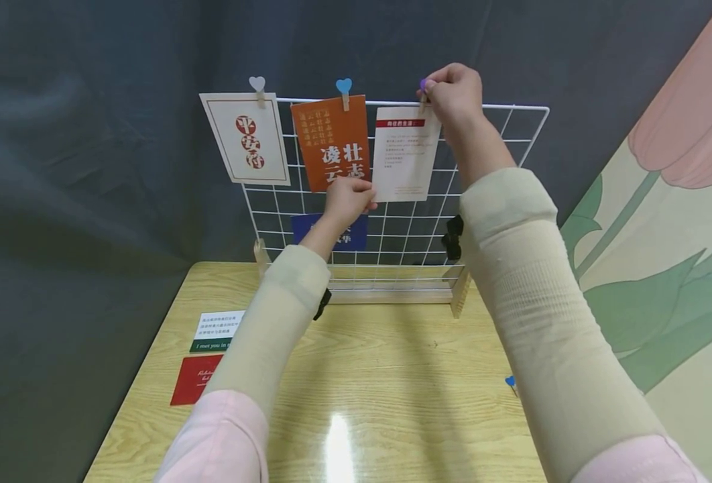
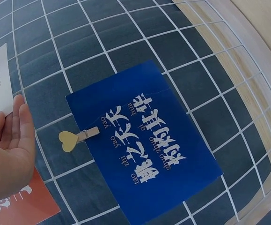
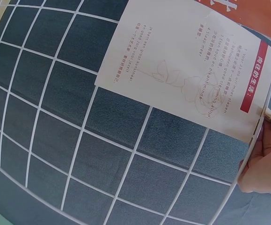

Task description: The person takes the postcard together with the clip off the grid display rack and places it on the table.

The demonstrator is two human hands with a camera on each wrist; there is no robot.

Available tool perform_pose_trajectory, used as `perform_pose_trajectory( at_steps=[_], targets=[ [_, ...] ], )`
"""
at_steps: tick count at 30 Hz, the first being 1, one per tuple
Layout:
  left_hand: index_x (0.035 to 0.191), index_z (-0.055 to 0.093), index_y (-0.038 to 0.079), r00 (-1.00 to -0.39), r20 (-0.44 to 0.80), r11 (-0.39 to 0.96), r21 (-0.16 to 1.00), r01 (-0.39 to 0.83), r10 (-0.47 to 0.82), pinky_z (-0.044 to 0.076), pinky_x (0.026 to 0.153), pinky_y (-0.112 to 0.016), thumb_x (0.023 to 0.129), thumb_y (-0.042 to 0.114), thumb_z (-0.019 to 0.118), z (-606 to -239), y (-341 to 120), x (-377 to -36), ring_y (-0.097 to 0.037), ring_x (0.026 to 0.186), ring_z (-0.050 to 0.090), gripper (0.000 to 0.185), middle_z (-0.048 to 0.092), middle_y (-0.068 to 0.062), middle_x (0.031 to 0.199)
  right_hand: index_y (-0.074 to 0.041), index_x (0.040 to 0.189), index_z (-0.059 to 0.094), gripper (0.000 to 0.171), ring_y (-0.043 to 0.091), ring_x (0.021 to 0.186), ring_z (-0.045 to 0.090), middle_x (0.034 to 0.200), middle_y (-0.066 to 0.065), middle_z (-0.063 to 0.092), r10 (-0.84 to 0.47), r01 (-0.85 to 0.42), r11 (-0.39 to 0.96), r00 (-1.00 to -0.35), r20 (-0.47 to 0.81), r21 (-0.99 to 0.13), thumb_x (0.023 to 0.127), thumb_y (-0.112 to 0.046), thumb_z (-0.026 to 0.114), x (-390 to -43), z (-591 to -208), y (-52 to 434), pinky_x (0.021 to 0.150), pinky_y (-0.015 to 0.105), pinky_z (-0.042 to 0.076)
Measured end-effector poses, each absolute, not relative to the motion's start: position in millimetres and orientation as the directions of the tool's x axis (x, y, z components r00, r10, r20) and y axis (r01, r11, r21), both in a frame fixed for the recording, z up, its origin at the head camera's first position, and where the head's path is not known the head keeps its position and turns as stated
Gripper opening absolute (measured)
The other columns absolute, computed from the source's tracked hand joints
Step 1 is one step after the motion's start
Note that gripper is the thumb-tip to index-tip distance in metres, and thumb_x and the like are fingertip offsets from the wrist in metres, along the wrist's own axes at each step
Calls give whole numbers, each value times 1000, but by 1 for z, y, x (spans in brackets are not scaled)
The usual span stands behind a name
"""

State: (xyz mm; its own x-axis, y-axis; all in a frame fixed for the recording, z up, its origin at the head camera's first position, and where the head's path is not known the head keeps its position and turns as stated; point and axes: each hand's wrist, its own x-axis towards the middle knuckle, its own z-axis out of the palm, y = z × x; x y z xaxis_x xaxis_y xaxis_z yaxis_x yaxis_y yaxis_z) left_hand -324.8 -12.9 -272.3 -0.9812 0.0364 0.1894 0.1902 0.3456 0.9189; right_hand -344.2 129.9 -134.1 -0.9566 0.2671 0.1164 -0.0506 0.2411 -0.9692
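A white card with a red title bar hangs against the upper part of a white wire grid. My left hand pinches its lower left corner between thumb and fingers. At the card's top edge, my right hand pinches a clothespin with a purple heart; in the right wrist view the wooden clothespin sits over the card's edge and the top wire. Just left of it hangs an orange card under a blue heart clothespin.
A white card with red circles hangs at the grid's left under a white heart clothespin. Lower down is a blue card with a yellow heart clothespin. A green-and-white card, a red card and a blue heart clothespin lie on the table.
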Motion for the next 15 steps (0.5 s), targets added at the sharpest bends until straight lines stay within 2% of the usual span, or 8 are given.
perform_pose_trajectory(
  at_steps=[5,10,15],
  targets=[
    [101,63,-3,-983,180,348,920,183,42,49,56,-20,83,6,56,-273,-13,-325,-16,65,61,21,62,-14,91,-12,90,55,7,14,94,45,101,1,50,270,-64,186,-956,114,-980,88,-16,49,-358,-137,138,81,33,38],
    [102,62,-3,-986,161,345,923,169,50,49,56,-20,83,6,56,-273,-14,-325,-17,67,62,22,62,-14,94,-13,87,57,6,14,92,47,100,1,50,280,-89,104,-953,115,-991,86,-16,53,-384,-145,150,82,35,36],
    [104,61,-3,-989,134,331,932,149,70,49,58,-20,84,7,56,-273,-17,-323,-18,69,62,23,62,-14,94,-11,91,56,8,14,92,48,100,1,49,258,-138,44,-955,145,-989,85,-16,53,-382,-147,153,82,30,37]
  ],
)
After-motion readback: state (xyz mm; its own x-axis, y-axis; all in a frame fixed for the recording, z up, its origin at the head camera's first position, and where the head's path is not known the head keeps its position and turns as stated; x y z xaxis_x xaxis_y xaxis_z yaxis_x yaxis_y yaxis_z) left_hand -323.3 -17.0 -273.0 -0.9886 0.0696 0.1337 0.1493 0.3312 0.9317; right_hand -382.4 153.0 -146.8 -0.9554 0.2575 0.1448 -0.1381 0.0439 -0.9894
